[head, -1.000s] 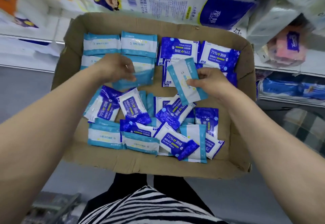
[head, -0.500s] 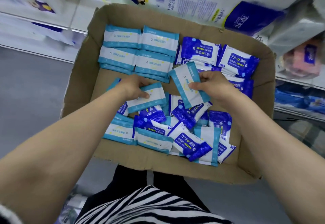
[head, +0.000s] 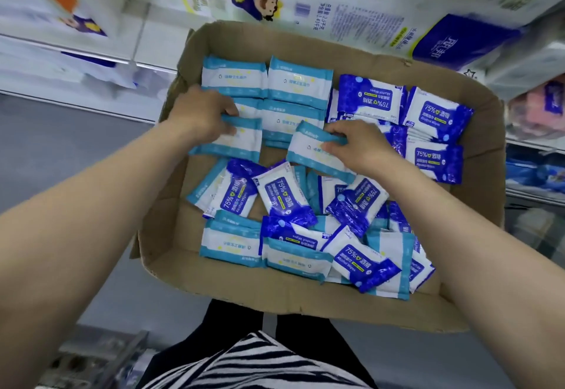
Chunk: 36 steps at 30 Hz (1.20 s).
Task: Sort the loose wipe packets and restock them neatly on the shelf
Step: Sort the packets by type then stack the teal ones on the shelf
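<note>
Sorting step: both hands are carrying light-blue packets toward the tidy light-blue stack (head: 266,89) at the far left corner of the cardboard box (head: 171,254), by my reading.
Left hand: the left hand (head: 201,116) has its fingers curled over the far edge of a light-blue packet (head: 235,141), gripping it near the left wall.
Right hand: the right hand (head: 357,144) pinches a second light-blue packet (head: 308,153), thumb on the face and fingers over the far edge, about the middle of the box.
Long axis: both held packets run left to right, nearly parallel to the stacked ones; the right one is tilted a little.
Key relation: the stack lies just beyond both sets of fingers, toward the far wall; the left hand is nearer.
Dark-blue row: dark-blue alcohol packets (head: 434,119) sit sorted at the far right corner.
Loose pile: mixed packets (head: 284,196) lie jumbled along the near edge, still unsorted.
Shelf: restocking seems not yet begun.
</note>
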Tool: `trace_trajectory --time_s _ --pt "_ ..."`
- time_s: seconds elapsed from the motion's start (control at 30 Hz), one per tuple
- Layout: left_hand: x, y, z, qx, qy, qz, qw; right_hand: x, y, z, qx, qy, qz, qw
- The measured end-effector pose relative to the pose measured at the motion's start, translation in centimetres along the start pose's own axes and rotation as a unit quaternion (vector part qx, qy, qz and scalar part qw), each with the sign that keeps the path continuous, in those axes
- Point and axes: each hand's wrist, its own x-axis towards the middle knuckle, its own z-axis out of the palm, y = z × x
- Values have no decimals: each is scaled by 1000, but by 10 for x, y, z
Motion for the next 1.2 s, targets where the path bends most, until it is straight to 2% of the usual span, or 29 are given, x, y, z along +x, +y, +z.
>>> trace_trajectory --time_s 0.17,0.27,0.3,0.37,0.43,0.47,0.57,0.6,0.67,0.73,0.77,0.83,0.93,1.03,1.2 --pt "14 -17 -24 -34 68 26 997 40 -44 -2 -51 57 -65 995" --pt "12 -21 -21 -103 26 45 993 50 -58 5 -83 79 -62 992" --pt "9 -21 -17 -117 -9 46 992 52 -60 11 -84 60 -65 993" --pt "5 -22 -9 -98 -80 40 991 51 -58 24 -103 -32 -74 991" --pt "1 -25 -3 -80 -110 46 990 44 -55 37 -131 -109 -72 983" --pt "0 -27 -1 -85 -111 46 989 41 -54 41 -130 -106 -70 983" --pt "-5 -30 2 -110 -52 43 992 28 -54 48 -96 4 -48 994" --pt "-8 -30 5 -118 -36 38 992 23 -54 52 -100 13 -22 995" --pt "-15 -27 12 -95 -87 19 992 10 -51 65 -140 -47 53 988" --pt "-21 -24 23 -28 -196 5 980 -2 -47 80 -183 -112 94 972" --pt "-25 -22 29 -4 -235 -1 972 -6 -43 86 -177 -119 94 972" --pt "-32 -19 41 16 -259 -9 966 -10 -36 88 -103 -105 97 984" --pt "-41 -17 56 -24 -240 -21 970 -13 -30 77 39 -84 133 987" --pt "-46 -12 62 -60 -225 -23 972 -16 -20 62 107 -35 117 987" --pt "-31 4 40 -241 -180 -49 952 -23 -3 30 189 46 78 978"
